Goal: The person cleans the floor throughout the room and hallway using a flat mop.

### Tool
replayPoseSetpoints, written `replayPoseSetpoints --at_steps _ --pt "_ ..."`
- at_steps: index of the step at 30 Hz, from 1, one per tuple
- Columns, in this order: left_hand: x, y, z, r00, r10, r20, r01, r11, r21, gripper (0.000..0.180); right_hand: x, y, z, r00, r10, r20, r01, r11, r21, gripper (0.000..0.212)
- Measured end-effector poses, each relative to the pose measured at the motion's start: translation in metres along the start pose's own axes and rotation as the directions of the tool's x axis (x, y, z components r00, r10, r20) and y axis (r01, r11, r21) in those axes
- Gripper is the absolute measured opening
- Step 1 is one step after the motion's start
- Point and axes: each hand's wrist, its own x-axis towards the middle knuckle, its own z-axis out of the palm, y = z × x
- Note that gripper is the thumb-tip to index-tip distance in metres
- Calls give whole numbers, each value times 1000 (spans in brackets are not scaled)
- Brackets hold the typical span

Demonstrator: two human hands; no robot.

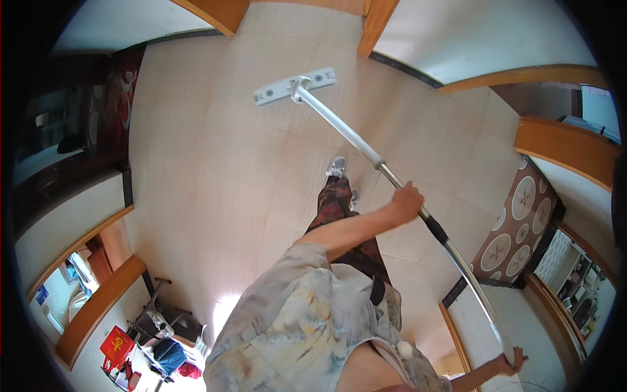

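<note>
Grips the top of a shiny mop pole [436, 230] with the right hand [513, 360], holds it lower down with the left hand [407, 203], and has the flat white mop head [281, 91] on the pale floor [209, 163], past the shoes [336, 167].

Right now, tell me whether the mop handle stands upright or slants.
Slanting: the mop handle runs diagonally from the white mop head, ahead of the shoes, back to the right hand.

Passage over floor [189, 144] left of mop [353, 138]; legs [333, 206] nearer, patterned panel [516, 225] blocks right.
</note>
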Motion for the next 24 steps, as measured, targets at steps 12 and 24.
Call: replayPoseSetpoints --at_steps 12,24 --pt "131 -340 -172 932 -240 -273 320 897 305 10 -166 287 301 834 550 -46 -531 822 206 17" --pt "112 -205 -91 974 -176 -140 210 934 288 11 -101 194 237 902 428 -61 -426 904 38 13"
